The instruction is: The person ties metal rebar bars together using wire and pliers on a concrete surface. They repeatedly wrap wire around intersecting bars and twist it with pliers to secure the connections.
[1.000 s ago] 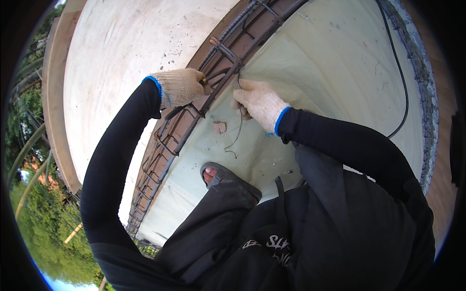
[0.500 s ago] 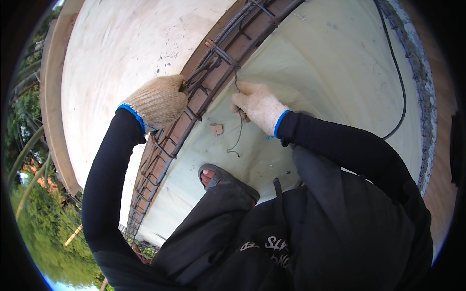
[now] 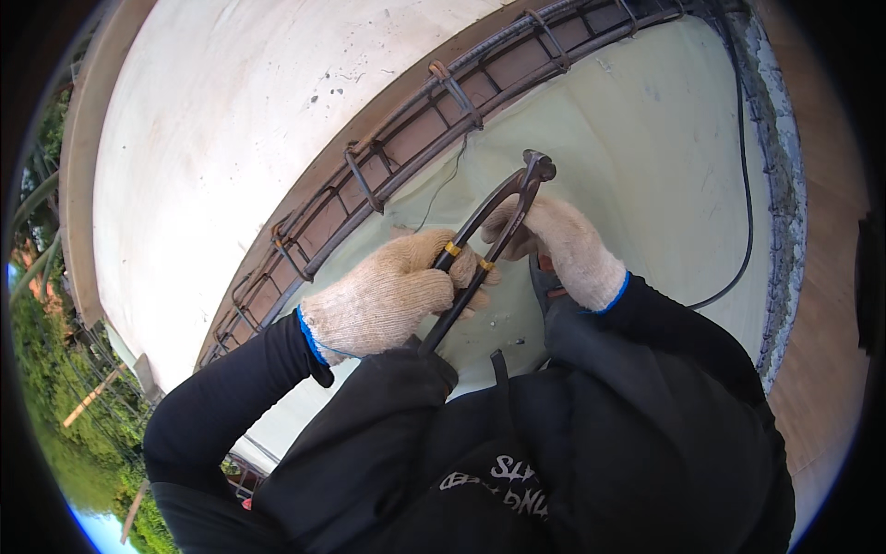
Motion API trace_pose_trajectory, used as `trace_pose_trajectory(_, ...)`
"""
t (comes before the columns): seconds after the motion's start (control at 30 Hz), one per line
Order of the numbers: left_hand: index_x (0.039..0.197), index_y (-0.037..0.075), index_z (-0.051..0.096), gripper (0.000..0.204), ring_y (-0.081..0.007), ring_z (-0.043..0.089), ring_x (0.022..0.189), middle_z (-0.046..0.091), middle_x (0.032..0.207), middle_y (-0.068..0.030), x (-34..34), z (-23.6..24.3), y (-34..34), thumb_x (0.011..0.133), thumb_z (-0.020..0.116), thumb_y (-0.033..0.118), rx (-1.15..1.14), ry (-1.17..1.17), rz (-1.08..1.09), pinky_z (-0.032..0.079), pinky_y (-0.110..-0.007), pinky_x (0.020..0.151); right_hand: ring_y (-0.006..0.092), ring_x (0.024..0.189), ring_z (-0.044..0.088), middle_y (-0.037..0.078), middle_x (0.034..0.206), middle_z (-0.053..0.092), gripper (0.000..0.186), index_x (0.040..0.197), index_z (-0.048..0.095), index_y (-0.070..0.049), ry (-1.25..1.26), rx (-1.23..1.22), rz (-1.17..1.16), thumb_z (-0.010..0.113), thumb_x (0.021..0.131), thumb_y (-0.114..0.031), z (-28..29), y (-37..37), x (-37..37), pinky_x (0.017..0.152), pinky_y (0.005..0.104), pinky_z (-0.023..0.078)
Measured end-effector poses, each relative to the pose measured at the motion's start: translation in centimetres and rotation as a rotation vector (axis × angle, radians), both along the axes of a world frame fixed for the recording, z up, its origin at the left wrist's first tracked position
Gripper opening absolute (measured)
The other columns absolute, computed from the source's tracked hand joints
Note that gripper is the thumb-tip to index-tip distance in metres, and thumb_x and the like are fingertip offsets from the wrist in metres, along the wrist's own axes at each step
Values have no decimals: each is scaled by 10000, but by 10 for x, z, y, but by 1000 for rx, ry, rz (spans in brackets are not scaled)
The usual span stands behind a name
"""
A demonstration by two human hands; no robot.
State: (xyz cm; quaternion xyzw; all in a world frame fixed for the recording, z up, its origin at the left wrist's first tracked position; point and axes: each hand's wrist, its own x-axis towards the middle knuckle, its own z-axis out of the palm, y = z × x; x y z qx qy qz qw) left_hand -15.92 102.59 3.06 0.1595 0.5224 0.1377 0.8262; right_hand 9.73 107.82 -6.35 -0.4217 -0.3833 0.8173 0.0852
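Note:
In my gloved left hand [image 3: 406, 277] is a pair of black end-cutting pincers [image 3: 503, 192], its yellow-banded handles slightly apart and its head up to the right. My gloved right hand [image 3: 558, 240] is beside the pincers' head, fingers curled behind a handle; what they hold, if anything, is hidden. A thin tie wire [image 3: 441, 187] hangs from the rebar cage [image 3: 406, 177] down toward my left hand and appears free of both hands. The cage, long bars with square stirrups, curves along a brown-bottomed channel just beyond my hands.
Pale greenish sheeting [image 3: 637, 120] covers the surface under my hands. A light panel [image 3: 212, 120] lies beyond the cage, edged by a wooden board [image 3: 88, 203]. A black cable [image 3: 749, 203] runs down the right side near a rough concrete edge [image 3: 783, 185]. Greenery shows at far left.
My left hand has drawn back from the cage toward my body, bringing the pincers into clear view. My right hand has let go of the wire and moved right and nearer. The view has shifted.

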Motion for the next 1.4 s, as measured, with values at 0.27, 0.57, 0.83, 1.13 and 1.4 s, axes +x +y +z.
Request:
trace_pose_trajectory(0.27,1130,-53,682,470,-362,760,931,758,965,-220,50,-1,8,1101,561,400,519,265,-581,595,-476,830,222,964,755,155,1267,702,667,1593,468,65,71,-348,20,672,1095,-329,43,-9,25,775,347,638)
trace_pose_trajectory(0.57,1166,-52,691,548,-339,740,939,755,985,-163,9,-87,-56,1064,633,483,552,906,-161,568,-468,848,292,974,764,247,1280,685,615,1607,372,89,-176,-440,-102,582,1040,-25,56,11,26,865,431,691)
trace_pose_trajectory(0.83,1097,7,688,533,-104,520,756,557,872,2,19,-104,-30,1126,576,527,250,498,115,480,-326,698,441,1243,710,328,1467,561,665,1543,376,97,-209,-417,-14,601,922,22,20,10,1,992,568,656)
trace_pose_trajectory(1.13,1249,30,744,612,-112,555,803,696,1040,-80,12,-125,-38,1115,559,598,299,500,-200,522,-311,733,422,1445,582,281,1551,540,556,1538,490,102,112,-493,-143,580,997,12,-1,0,5,1107,583,611)
trace_pose_trajectory(1.4,922,43,645,504,-162,551,712,564,755,-21,4,-104,-32,1149,560,485,413,413,231,475,-373,658,324,1296,672,209,1358,633,638,1580,489,80,-87,-415,-91,572,950,21,7,2,-5,1029,440,654)
